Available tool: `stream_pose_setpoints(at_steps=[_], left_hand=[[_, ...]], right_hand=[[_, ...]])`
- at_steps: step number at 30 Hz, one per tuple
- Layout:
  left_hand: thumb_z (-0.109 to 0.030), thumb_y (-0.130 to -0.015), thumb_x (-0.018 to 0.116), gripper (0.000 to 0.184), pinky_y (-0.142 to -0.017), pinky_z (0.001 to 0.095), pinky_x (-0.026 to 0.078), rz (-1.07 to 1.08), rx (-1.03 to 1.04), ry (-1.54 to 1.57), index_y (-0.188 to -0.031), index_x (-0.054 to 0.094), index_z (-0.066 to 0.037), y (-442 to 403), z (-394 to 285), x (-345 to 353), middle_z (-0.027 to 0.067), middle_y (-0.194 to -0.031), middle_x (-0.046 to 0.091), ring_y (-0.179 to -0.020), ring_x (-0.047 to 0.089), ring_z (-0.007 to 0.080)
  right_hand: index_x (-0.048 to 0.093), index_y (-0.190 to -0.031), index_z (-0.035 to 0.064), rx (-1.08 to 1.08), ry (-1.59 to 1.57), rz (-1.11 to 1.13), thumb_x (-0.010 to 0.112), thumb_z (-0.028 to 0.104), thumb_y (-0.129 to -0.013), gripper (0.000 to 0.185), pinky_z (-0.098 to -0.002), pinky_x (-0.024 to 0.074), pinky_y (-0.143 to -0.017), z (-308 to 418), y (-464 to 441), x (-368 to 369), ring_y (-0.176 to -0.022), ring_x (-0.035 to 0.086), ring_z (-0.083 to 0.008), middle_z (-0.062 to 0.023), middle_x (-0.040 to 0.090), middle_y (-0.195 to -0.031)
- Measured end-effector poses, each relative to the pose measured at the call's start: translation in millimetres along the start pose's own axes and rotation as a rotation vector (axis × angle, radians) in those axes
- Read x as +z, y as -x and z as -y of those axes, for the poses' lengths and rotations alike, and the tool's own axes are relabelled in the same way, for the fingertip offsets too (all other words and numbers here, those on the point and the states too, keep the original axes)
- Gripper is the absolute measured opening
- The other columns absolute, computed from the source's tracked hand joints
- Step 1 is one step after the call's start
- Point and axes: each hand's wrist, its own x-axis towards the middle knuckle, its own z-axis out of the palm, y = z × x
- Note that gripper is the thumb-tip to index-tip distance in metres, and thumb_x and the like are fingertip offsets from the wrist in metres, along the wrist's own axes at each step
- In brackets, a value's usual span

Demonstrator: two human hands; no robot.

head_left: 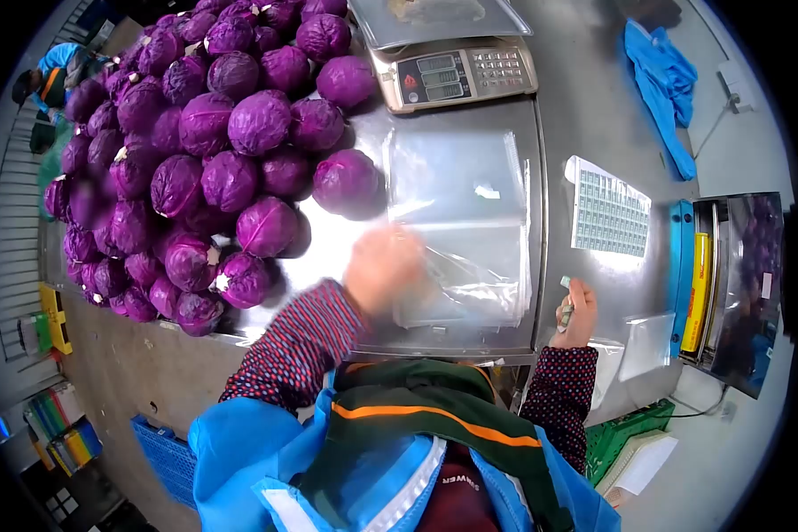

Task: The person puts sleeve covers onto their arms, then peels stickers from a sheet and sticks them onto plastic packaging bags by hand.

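Note:
My left hand [386, 273] is smeared by motion over the steel table, at the left edge of a stack of clear plastic bags [457, 257]; its fingers cannot be made out. On the top bag lies a small white label [487, 191]. To the right, my right hand [578, 315] is closed on small pale labels [566, 312], below a printed label sheet [611, 211]. Many purple cabbages [259, 122] are piled on the left of the table, the closest one up and left of my left hand.
A digital scale [457, 75] stands behind the bags. Blue cloth [663, 84] lies at the upper right, with a bag-sealing machine or screen unit [740, 288] below it. More clear bags [645, 346] lie at right. A person [55, 75] bends at the far left.

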Motion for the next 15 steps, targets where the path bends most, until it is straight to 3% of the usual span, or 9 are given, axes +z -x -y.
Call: stream_pose_setpoints(at_steps=[1, 2, 3, 4, 7, 9, 11, 13, 15], left_hand=[[-0.02, -0.059, 0.067, 0.045, -0.078, 0.0448, 0.041, -0.18, -0.129, -0.111, -0.099, 0.056, -0.003, -23, 18, -22, 0.0138, -0.096, 0.056, -0.093, 0.053, 0.0309], [-0.04, -0.066, 0.07, 0.076, -0.093, 0.0437, 0.032, -0.315, -0.363, -0.408, -0.123, 0.041, 0.0, -22, 38, -18, 0.0206, -0.121, 0.045, -0.111, 0.043, 0.0351], [-0.05, -0.062, 0.071, 0.098, -0.097, 0.0446, 0.027, -0.157, -0.543, -0.49, -0.133, 0.026, -0.002, -14, 77, -9, 0.0194, -0.131, 0.036, -0.119, 0.036, 0.0347], [-0.055, -0.058, 0.072, 0.105, -0.096, 0.0462, 0.028, 0.114, -0.68, -0.449, -0.134, 0.024, -0.002, -17, 89, -20, 0.0182, -0.131, 0.038, -0.12, 0.037, 0.0329], [-0.052, -0.054, 0.076, 0.095, -0.097, 0.048, 0.023, 0.093, -0.618, -0.3, -0.128, 0.039, -0.004, -19, 110, -29, 0.0137, -0.127, 0.046, -0.119, 0.04, 0.0253], [-0.027, -0.069, 0.073, 0.04, -0.082, 0.0351, 0.043, -0.261, -0.402, -0.099, -0.099, 0.062, -0.003, -21, 113, -38, 0.0115, -0.1, 0.062, -0.097, 0.057, 0.0245], [-0.016, -0.071, 0.071, 0.023, -0.069, 0.0306, 0.049, -0.433, -0.226, -0.122, -0.086, 0.064, -0.001, -30, 69, -62, 0.0117, -0.084, 0.064, -0.077, 0.061, 0.0247], [-0.02, -0.072, 0.07, 0.02, -0.062, 0.0321, 0.049, -0.278, -0.263, 0.317, -0.08, 0.064, -0.002, -15, 37, -44, 0.0117, -0.075, 0.062, -0.063, 0.059, 0.0248], [-0.026, -0.073, 0.069, 0.02, -0.05, 0.0306, 0.046, 0.198, -0.255, -0.004, -0.075, 0.065, -0.006, 20, 23, -15, 0.01, -0.067, 0.06, -0.052, 0.055, 0.0226]], right_hand=[[0.057, -0.085, 0.0053, -0.001, -0.005, 0.029, 0.061, 0.012, -0.082, 0.009, -0.0165, 0.0271, -0.035, 1, 2, 3, -0.04, 0.036, -0.0018, 0.0043, 0.046, -0.057], [0.057, -0.086, 0.0051, -0.005, -0.008, 0.058, 0.061, 0.012, -0.082, 0.009, -0.0164, 0.0269, -0.035, 2, 5, 6, -0.04, 0.035, -0.0019, 0.0041, 0.046, -0.057], [0.056, -0.086, 0.0048, 0.0, 0.022, 0.06, 0.061, 0.012, -0.083, 0.008, -0.0163, 0.0266, -0.035, 1, 9, 10, -0.04, 0.035, -0.0019, 0.0041, 0.046, -0.057], [0.056, -0.086, 0.0045, 0.003, 0.049, 0.063, 0.06, 0.011, -0.083, 0.008, -0.0162, 0.0262, -0.035, -1, 14, 18, -0.04, 0.036, -0.0019, 0.0041, 0.046, -0.057], [0.057, -0.088, 0.0035, -0.04, 0.054, 0.109, 0.06, 0.009, -0.083, 0.008, -0.0169, 0.0271, -0.036, -3, 27, 28, -0.043, 0.037, -0.0019, 0.0038, 0.048, -0.059], [0.057, -0.089, 0.0034, -0.083, 0.062, 0.144, 0.06, 0.009, -0.082, 0.009, -0.0175, 0.0281, -0.037, -3, 28, 24, -0.044, 0.038, -0.0019, 0.0039, 0.049, -0.06], [0.057, -0.09, 0.0033, -0.036, 0.032, 0.132, 0.059, 0.01, -0.083, 0.01, -0.0184, 0.0293, -0.036, 0, 28, 18, -0.043, 0.038, -0.0027, 0.004, 0.048, -0.059], [0.056, -0.09, 0.0032, 0.043, -0.008, 0.113, 0.058, 0.013, -0.085, 0.011, -0.0189, 0.0295, -0.034, 7, 28, 18, -0.04, 0.037, -0.0038, 0.0038, 0.044, -0.056], [0.056, -0.092, 0.0024, 0.116, -0.051, 0.157, 0.057, 0.013, -0.085, 0.013, -0.0194, 0.0309, -0.035, 2, 24, 17, -0.042, 0.038, -0.0047, 0.0037, 0.042, -0.057]])
